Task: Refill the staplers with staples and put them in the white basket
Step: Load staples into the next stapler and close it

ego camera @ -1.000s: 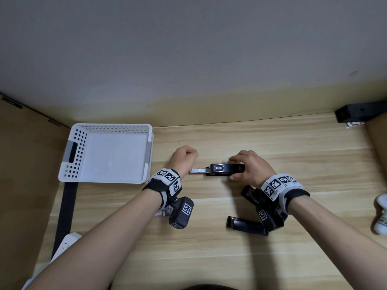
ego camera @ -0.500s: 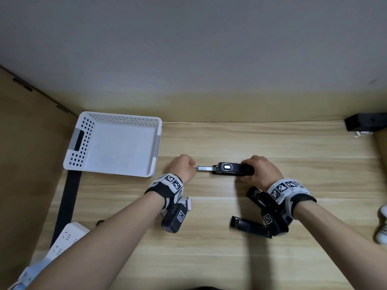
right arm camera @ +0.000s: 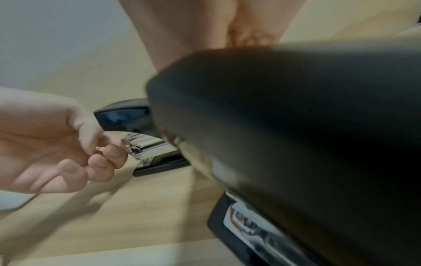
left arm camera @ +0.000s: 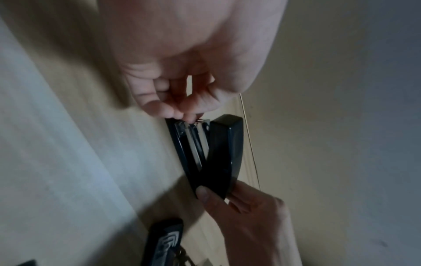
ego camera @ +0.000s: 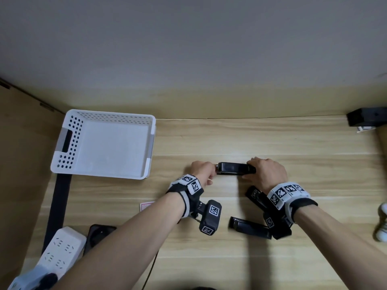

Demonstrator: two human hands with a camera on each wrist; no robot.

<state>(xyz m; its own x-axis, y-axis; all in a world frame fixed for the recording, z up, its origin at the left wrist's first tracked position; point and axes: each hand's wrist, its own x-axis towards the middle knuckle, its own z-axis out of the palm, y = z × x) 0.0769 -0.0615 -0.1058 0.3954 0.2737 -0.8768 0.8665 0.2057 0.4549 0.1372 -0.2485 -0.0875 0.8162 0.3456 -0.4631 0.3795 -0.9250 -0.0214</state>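
**Both hands on one black stapler at the middle of the wooden desk**

A black plastic stapler (ego camera: 234,168) lay lengthwise near the middle of the light wooden desk (ego camera: 272,143), closer to its far edge than its near one. The right hand (ego camera: 267,172) gripped its right end, thumb on the near side and fingers curled over the top. In the left wrist view the stapler's top stood a little raised from the base, and the shiny metal staple channel (left arm camera: 193,142) showed between them. The left hand (ego camera: 202,171) was at the stapler's left end, its fingertips (right arm camera: 114,153) pressed together on the front tip of that metal channel; whether a strip of staples sat between them could not be told.

Two more black staplers lay nearer the desk's front edge, under the right wrist: one stapler (ego camera: 249,227) lay flat, and a second stapler (ego camera: 254,195) lay at an angle beside it, partly hidden by the wrist camera.

The white perforated plastic basket (ego camera: 69,143) sat at the far left corner of the desk, well apart from the staplers, with nothing visible inside. A small red-printed white box (ego camera: 146,206) lay near the left forearm. A white power strip (ego camera: 60,248) and a dark phone (ego camera: 98,233) rested at the front left corner.
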